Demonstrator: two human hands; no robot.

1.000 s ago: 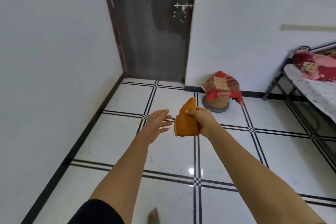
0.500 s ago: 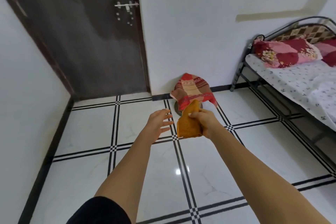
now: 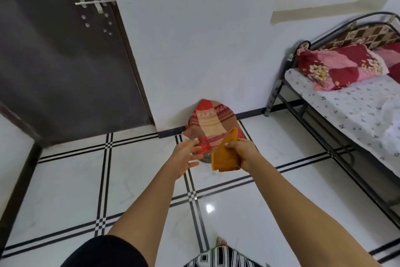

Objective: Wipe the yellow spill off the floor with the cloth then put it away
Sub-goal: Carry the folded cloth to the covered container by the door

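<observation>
My right hand (image 3: 243, 152) grips a folded orange cloth (image 3: 225, 156), held out in front of me above the floor. My left hand (image 3: 186, 157) is stretched out just left of the cloth with fingers spread and relaxed, holding nothing and not touching the cloth. Behind both hands, against the wall, stands a round object draped in a red and cream patterned fabric (image 3: 208, 123). No yellow spill shows on the white tiled floor (image 3: 65, 191).
A dark door (image 3: 60, 61) with a metal latch stands at the left. A metal-framed bed (image 3: 346, 102) with a white sheet and red floral pillows fills the right side. My foot (image 3: 220, 241) shows at the bottom.
The view has swung right and moved closer to the wall; the bed has come further into view and the fabric-covered object now sits right behind my hands. The grip on the cloth is unchanged.
</observation>
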